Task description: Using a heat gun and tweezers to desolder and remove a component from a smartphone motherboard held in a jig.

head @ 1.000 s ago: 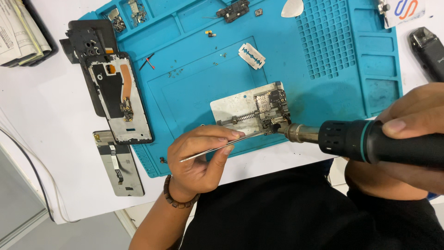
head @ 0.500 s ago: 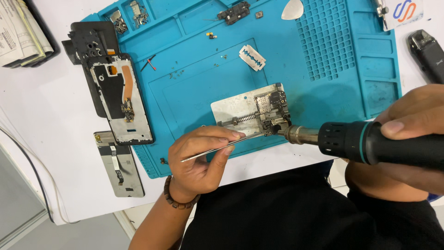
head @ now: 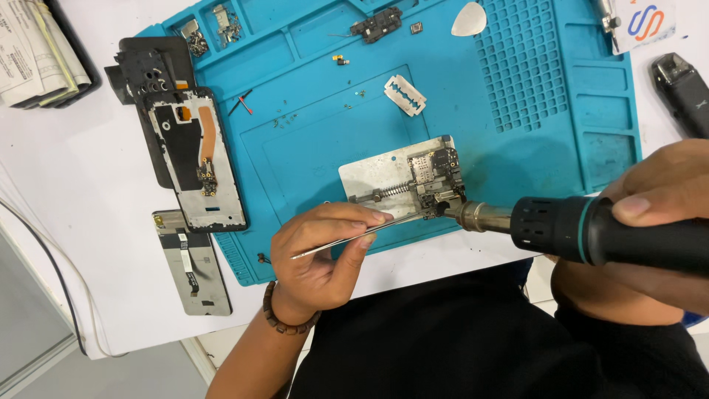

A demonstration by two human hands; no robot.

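A small circuit board (head: 434, 174) is clamped in a silver metal holder (head: 373, 181) on the blue work mat (head: 310, 133). My left hand (head: 325, 255) pinches thin metal tweezers (head: 362, 234), whose tips reach the board's near edge. My right hand (head: 650, 214) grips the black handle of a hot-air tool (head: 591, 229); its metal nozzle (head: 473, 216) points left at the same edge of the board, close to the tweezer tips.
An opened phone frame (head: 196, 159) and a black back cover (head: 148, 70) lie left of the mat, a display panel (head: 188, 258) below them. A razor blade (head: 405, 94), a white pick (head: 470, 21) and small parts sit on the mat. A black device (head: 683, 89) lies right.
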